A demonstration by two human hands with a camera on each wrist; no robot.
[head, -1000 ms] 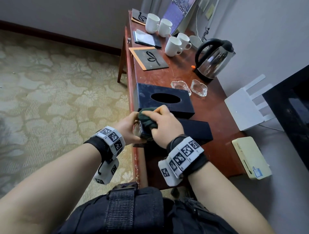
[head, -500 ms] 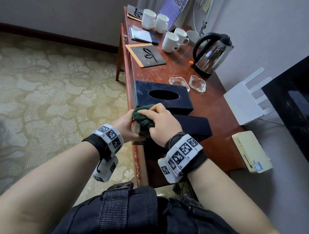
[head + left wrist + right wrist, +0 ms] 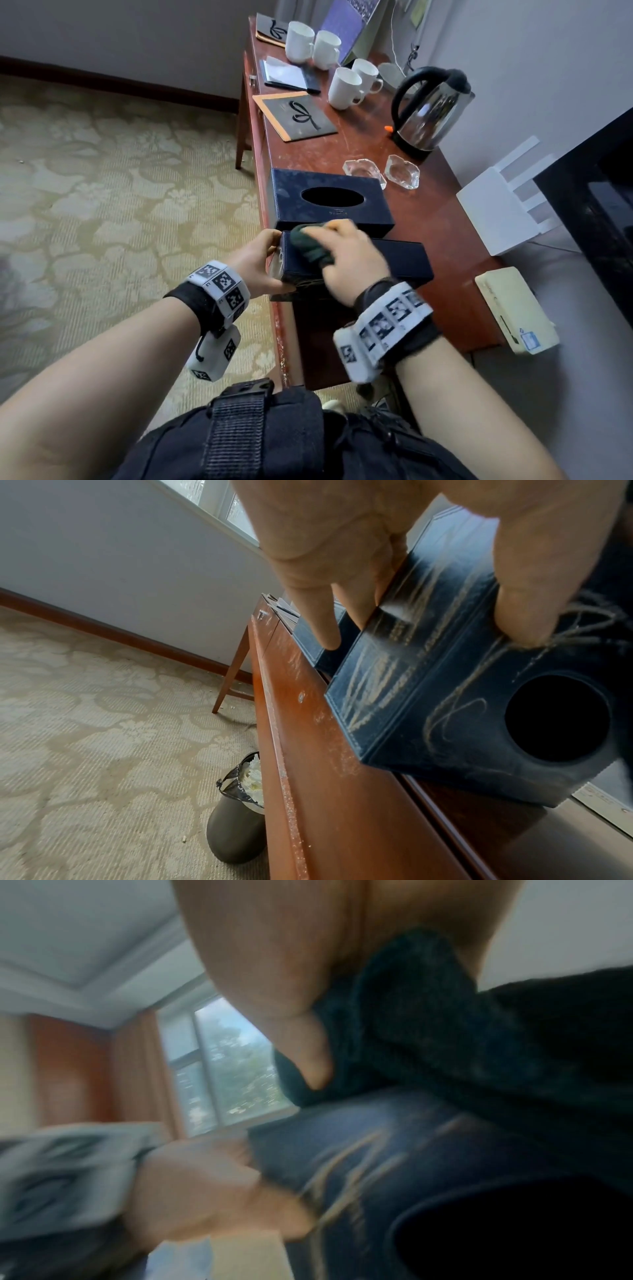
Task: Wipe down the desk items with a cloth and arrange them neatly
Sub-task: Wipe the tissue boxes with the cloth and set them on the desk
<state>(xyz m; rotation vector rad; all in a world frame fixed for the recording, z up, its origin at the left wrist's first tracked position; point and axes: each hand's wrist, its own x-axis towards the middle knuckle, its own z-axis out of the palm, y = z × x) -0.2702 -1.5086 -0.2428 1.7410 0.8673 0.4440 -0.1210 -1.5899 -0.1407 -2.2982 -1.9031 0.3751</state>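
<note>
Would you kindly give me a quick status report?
Left hand grips the dark box end. Right hand presses the green cloth onto its top. Tissue box sits just behind.

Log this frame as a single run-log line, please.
left hand: grips dark blue box end | right hand: presses green cloth on box top | tissue box: behind, untouched

Dark green cloth (image 3: 310,245), navy box (image 3: 394,260) streaked pale, reddish-brown desk (image 3: 442,219), cream floral carpet (image 3: 120,205).
</note>
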